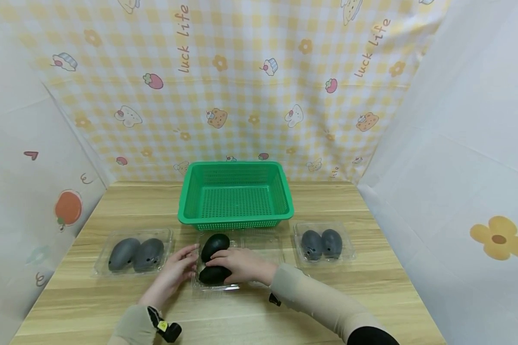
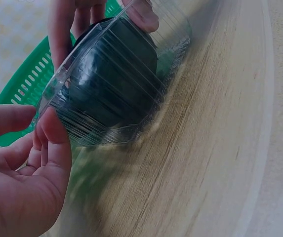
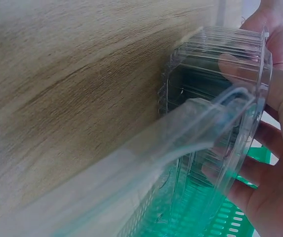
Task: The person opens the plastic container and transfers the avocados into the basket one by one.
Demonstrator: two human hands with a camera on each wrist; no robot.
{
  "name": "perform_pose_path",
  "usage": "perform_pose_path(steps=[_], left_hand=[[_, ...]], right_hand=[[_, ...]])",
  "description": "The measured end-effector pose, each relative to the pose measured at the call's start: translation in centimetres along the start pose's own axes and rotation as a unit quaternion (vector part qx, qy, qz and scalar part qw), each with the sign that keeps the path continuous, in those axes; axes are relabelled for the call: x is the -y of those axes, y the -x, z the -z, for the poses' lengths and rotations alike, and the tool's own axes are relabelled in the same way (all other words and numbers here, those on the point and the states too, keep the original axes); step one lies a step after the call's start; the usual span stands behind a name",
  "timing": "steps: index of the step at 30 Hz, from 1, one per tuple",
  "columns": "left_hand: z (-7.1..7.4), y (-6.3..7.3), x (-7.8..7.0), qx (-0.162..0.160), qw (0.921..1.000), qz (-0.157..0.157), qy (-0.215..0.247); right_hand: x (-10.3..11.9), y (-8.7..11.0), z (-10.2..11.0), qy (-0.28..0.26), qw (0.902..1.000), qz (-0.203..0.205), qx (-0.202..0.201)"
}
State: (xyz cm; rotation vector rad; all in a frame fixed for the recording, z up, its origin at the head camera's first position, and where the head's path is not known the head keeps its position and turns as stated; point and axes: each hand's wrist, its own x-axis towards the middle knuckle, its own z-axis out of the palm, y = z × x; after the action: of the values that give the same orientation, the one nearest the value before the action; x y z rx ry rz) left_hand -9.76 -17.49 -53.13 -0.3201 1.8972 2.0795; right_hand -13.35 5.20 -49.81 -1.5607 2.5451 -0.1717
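Observation:
An opened clear plastic clamshell box (image 1: pixel 217 288) stands in the middle of the table, its lid (image 1: pixel 263 247) folded out to the right. Two dark, smooth avocados lie in its left half, an upper avocado (image 1: pixel 215 246) and a lower avocado (image 1: pixel 212 275). My left hand (image 1: pixel 177 270) pinches the box's left rim between thumb and fingers, seen close in the left wrist view. With its fingers curled over the lower avocado, my right hand (image 1: pixel 243 265) grips it inside the box. The box wall and lid partly veil the fruit in the right wrist view.
Behind the box stands a green plastic basket (image 1: pixel 236 223) with nothing visible inside. A closed clear box (image 1: pixel 166 239) with two avocados lies at the left, and another closed box (image 1: pixel 349 251) with two avocados at the right. A patterned cloth (image 1: pixel 241 96) hangs behind the table.

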Motion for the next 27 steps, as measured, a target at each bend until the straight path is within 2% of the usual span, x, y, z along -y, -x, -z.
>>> perform_pose_path(steps=[12, 27], left_hand=[[-0.1, 0.0, -0.1, 0.004, 1.0000, -0.002, -0.003], [0.0, -0.3, 0.0, 0.002, 1.0000, 0.000, 0.003]], right_hand=[[0.1, 0.5, 0.1, 0.004, 0.9996, 0.022, -0.016], [-0.1, 0.9, 1.3, -0.012, 0.9998, 0.005, -0.013]])
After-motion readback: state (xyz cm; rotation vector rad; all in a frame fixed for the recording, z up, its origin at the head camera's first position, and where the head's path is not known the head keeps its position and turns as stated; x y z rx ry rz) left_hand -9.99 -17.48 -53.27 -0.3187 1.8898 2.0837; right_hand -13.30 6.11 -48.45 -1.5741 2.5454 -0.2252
